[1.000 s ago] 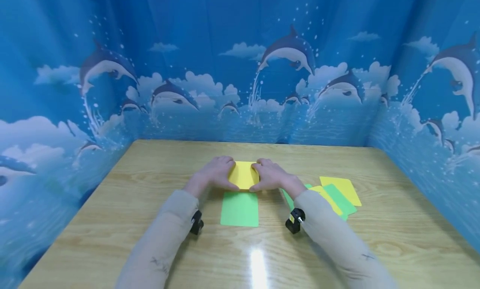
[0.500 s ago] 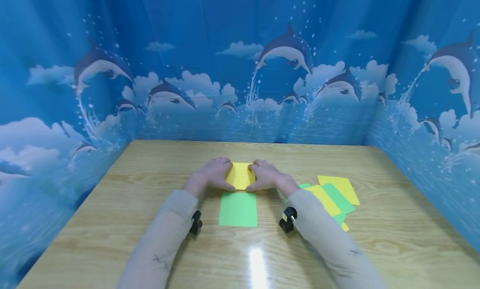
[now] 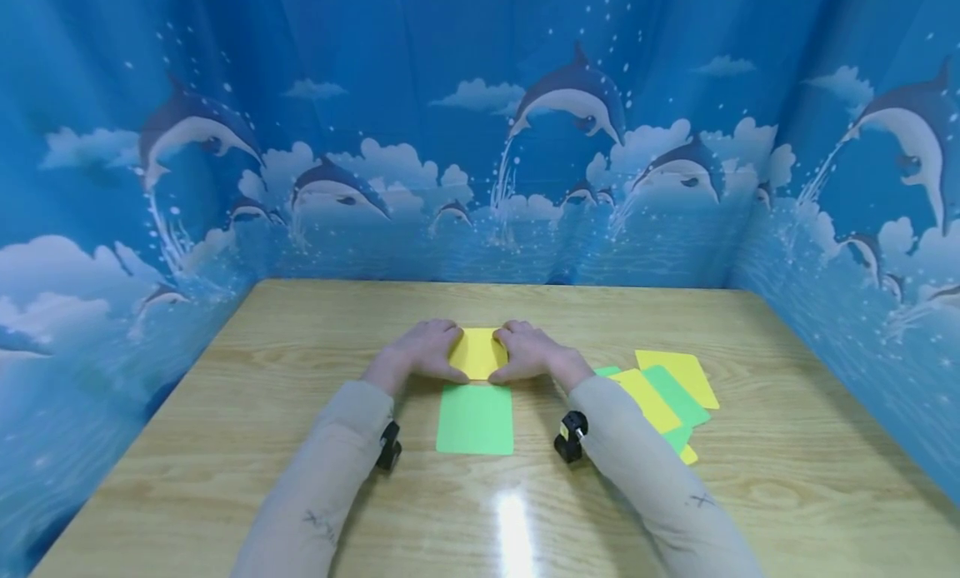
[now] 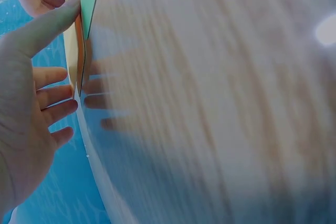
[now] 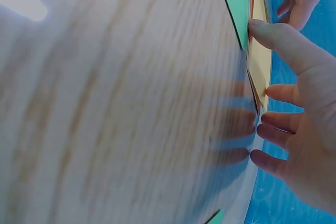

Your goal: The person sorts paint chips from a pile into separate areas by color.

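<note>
A yellow card (image 3: 477,353) is at the middle of the table, its corners between my hands. My left hand (image 3: 426,351) grips its left side, thumb at the near edge and fingers toward the far corner. On the right side my right hand (image 3: 529,353) holds it the same way. Both wrist views show the yellow card (image 5: 258,59) nearly edge-on, low over the tabletop, with the thumbs along its near edge. Directly in front of it a green card (image 3: 475,420) lies flat, its far edge close to the thumbs.
Right of my right forearm, several green and yellow cards overlap in a loose spread, a yellow card (image 3: 678,376) farthest back. The wooden table (image 3: 285,411) ends against a blue dolphin-print curtain (image 3: 420,62) at the back and sides. A light reflection shines near the front.
The yellow card and both hands have moved slightly nearer in the head view, and the right forearm has shifted a little left. The hold on the card looks the same; the view has drifted slightly.
</note>
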### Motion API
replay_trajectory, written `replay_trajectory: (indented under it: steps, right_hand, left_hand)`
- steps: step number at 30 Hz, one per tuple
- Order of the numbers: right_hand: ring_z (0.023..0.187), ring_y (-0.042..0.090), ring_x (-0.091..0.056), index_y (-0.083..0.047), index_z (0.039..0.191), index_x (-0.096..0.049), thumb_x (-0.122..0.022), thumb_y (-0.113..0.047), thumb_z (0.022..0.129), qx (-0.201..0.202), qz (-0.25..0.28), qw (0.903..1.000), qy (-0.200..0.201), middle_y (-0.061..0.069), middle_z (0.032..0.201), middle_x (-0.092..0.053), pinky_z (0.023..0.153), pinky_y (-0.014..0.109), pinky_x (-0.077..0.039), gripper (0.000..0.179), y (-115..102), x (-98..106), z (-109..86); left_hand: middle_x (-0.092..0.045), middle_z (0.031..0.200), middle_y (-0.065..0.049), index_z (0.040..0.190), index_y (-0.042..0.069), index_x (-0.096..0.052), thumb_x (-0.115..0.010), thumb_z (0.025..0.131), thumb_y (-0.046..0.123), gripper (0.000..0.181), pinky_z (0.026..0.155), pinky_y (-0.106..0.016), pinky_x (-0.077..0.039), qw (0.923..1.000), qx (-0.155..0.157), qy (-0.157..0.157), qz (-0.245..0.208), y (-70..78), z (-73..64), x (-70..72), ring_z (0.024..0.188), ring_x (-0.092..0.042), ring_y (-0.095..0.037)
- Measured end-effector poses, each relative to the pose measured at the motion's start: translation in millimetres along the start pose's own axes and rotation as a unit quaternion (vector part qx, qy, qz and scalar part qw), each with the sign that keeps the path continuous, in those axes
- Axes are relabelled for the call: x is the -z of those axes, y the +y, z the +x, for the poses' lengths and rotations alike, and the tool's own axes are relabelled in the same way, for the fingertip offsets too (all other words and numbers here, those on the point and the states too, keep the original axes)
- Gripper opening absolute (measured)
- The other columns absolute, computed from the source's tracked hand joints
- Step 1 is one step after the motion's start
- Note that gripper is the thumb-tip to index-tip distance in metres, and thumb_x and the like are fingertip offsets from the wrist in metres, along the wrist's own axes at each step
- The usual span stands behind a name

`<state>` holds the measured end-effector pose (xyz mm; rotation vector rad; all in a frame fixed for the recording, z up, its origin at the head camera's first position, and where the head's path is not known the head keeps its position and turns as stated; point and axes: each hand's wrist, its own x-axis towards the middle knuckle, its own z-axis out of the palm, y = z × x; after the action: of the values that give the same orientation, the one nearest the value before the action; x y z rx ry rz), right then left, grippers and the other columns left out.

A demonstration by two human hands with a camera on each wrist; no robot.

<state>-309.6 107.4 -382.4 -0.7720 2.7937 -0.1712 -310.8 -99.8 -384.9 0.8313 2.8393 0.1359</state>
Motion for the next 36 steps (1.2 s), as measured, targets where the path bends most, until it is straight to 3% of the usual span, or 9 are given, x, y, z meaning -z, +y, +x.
replay_trajectory:
  steps: [11,21,25,36]
  right_hand:
    - [0.128,0.031,-0.031,-0.004,0.14,-0.037,-0.064,-0.053,0.08,0.006,-0.009,0.9999,0.001,0.016,0.142,-0.033,0.105,0.046,-0.028,0.082,0.4,-1.8,-1.3]
    - [0.124,0.032,-0.037,-0.001,0.138,-0.039,-0.061,-0.053,0.08,0.006,-0.047,0.9982,0.037,0.017,0.137,-0.039,0.1,0.048,-0.033,0.08,1.7,2.6,-10.7]
    - [0.124,0.033,-0.036,-0.001,0.137,-0.04,-0.059,-0.05,0.082,0.001,-0.049,0.9978,0.045,0.018,0.136,-0.04,0.1,0.05,-0.033,0.076,6.7,5.5,-17.9]
    - [0.117,0.037,-0.044,0.003,0.129,-0.047,-0.06,-0.04,0.087,0.004,-0.073,0.9918,0.105,0.021,0.128,-0.048,0.092,0.053,-0.04,0.062,33.6,12.9,-49.9]
  left_hand:
    - [-0.034,0.144,-0.013,0.142,0.008,-0.036,-0.061,0.076,0.062,0.089,0.108,-0.044,-0.024,0.9998,0.008,-0.016,-0.006,-0.6,-1.6,-2.1,0.131,-0.031,-0.03]
    - [-0.041,0.137,-0.014,0.139,0.005,-0.04,-0.061,0.078,0.06,0.085,0.107,-0.045,-0.025,0.9987,-0.018,0.043,0.017,5.3,-1.9,4.2,0.126,-0.036,-0.029]
    - [-0.042,0.137,-0.014,0.138,0.005,-0.04,-0.059,0.079,0.06,0.083,0.108,-0.047,-0.022,0.9974,-0.032,0.052,0.039,12.9,-0.9,7.2,0.127,-0.035,-0.029]
    - [-0.049,0.129,-0.012,0.136,0.003,-0.041,-0.055,0.079,0.066,0.086,0.105,-0.043,-0.028,0.9891,-0.067,0.078,0.105,35.6,4.0,10.1,0.121,-0.042,-0.027]
